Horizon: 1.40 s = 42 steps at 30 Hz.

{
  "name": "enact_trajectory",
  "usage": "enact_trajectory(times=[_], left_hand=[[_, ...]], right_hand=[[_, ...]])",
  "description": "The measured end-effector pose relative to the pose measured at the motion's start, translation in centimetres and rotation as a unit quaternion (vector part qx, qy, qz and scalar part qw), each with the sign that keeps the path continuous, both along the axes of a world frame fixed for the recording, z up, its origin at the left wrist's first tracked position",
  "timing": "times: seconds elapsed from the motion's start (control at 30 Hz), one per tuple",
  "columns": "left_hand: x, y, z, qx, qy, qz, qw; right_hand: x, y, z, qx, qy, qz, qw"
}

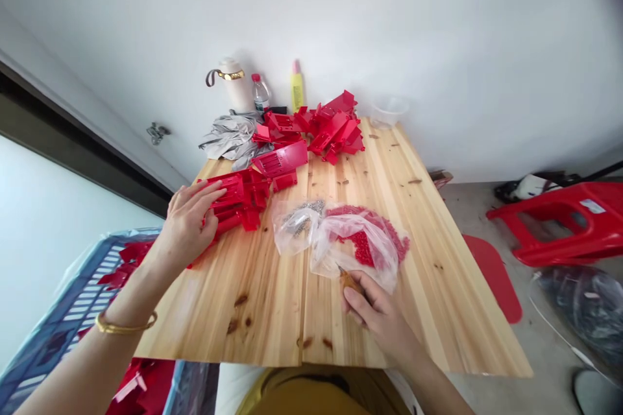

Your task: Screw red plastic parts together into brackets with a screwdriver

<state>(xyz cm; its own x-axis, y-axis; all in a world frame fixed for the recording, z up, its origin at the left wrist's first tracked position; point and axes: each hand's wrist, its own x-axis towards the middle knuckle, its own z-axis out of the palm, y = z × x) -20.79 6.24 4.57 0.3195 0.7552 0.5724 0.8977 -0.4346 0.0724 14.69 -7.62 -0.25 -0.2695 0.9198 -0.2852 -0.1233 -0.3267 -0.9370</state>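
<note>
My left hand (189, 220) lies over a pile of red plastic parts (246, 198) at the table's left side. Its fingers are stretched out across the top parts, with the thumb bent beside them. My right hand (372, 305) is closed around a short hand tool with a brown handle (349, 282). A thin dark tip points up and left from it; the exact kind of tool is unclear. Just beyond the tip lies an open clear plastic bag (331, 259) with small red pieces (363, 246). Beside them, small silvery metal pieces (306, 215) lie in clear plastic.
More red parts (335, 126) are heaped at the back, beside a grey cloth (231, 136). A white flask (236, 87), a water bottle (260, 94), a yellow bottle (296, 89) and a clear tub (388, 110) stand along the wall. A blue crate (87, 272) holds red parts.
</note>
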Motion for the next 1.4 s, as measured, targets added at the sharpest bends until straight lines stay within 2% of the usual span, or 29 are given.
enact_trajectory(times=[0.07,0.1,0.13,0.2,0.3,0.37,0.43,0.6,0.73,0.83,0.9,0.93,0.97,1.0,1.1,1.13,1.17,1.2,1.27,1.33,1.4], left_hand=[[4.7,-1.5,0.3,0.001,-0.079,-0.035,0.996],[7.4,-2.3,0.1,-0.011,-0.098,-0.085,0.991],[10.2,-2.8,-0.3,-0.067,-0.096,-0.144,0.983],[15.1,-3.4,-1.9,-0.137,-0.063,-0.206,0.967],[19.4,-2.8,-4.7,-0.170,0.020,-0.216,0.961],[20.4,-2.0,-5.9,-0.180,0.056,-0.208,0.960],[20.5,-1.3,-6.5,-0.188,0.068,-0.197,0.960],[20.9,-0.9,-6.4,-0.188,0.108,-0.177,0.960],[21.2,-0.8,-6.4,-0.184,0.132,-0.192,0.955],[21.2,-0.9,-6.3,-0.204,0.050,-0.208,0.955],[21.2,-1.5,-5.9,-0.246,-0.103,-0.204,0.942],[21.2,-2.1,-5.6,-0.284,-0.206,-0.192,0.917],[21.2,-2.7,-5.3,-0.331,-0.317,-0.174,0.871],[21.2,-3.3,-4.9,-0.384,-0.424,-0.154,0.805],[21.1,-5.2,-3.6,-0.507,-0.649,-0.116,0.556],[21.0,-5.7,-3.3,-0.524,-0.689,-0.111,0.488],[20.9,-6.1,-3.0,-0.534,-0.717,-0.108,0.435],[20.8,-6.4,-2.8,-0.539,-0.735,-0.106,0.397],[20.6,-6.7,-2.5,-0.544,-0.755,-0.103,0.351],[20.4,-6.9,-2.5,-0.544,-0.763,-0.105,0.332],[20.2,-7.1,-2.5,-0.542,-0.767,-0.109,0.326]], right_hand=[[1.0,0.0,-0.4,-0.007,0.015,-0.047,0.999],[1.4,0.1,-0.5,-0.009,0.024,-0.072,0.997],[1.8,0.2,-0.5,-0.010,0.030,-0.096,0.995],[2.4,0.3,-0.5,-0.007,0.031,-0.131,0.991],[3.0,0.1,-0.4,0.008,0.015,-0.148,0.989],[3.4,-0.2,-0.5,0.013,0.002,-0.144,0.989],[3.7,-0.6,-0.8,0.012,-0.011,-0.140,0.990],[4.0,-0.6,-1.4,0.015,-0.023,-0.130,0.991],[3.9,-0.3,-1.4,0.033,-0.050,-0.108,0.992],[3.6,-0.1,-1.1,0.058,-0.094,-0.098,0.989],[3.2,0.0,-0.7,0.077,-0.133,-0.096,0.983],[3.0,0.0,-0.5,0.090,-0.155,-0.093,0.979],[2.8,0.1,-0.2,0.107,-0.177,-0.088,0.974],[2.5,0.2,0.0,0.127,-0.198,-0.082,0.968],[1.6,0.6,0.6,0.186,-0.240,-0.072,0.950],[1.3,0.7,0.8,0.201,-0.245,-0.072,0.946],[1.1,0.8,1.0,0.212,-0.249,-0.071,0.942],[0.8,0.9,1.1,0.221,-0.252,-0.071,0.939],[0.5,1.0,1.3,0.232,-0.260,-0.072,0.935],[0.3,1.0,1.5,0.236,-0.269,-0.070,0.931],[0.2,1.0,1.6,0.237,-0.273,-0.069,0.930]])
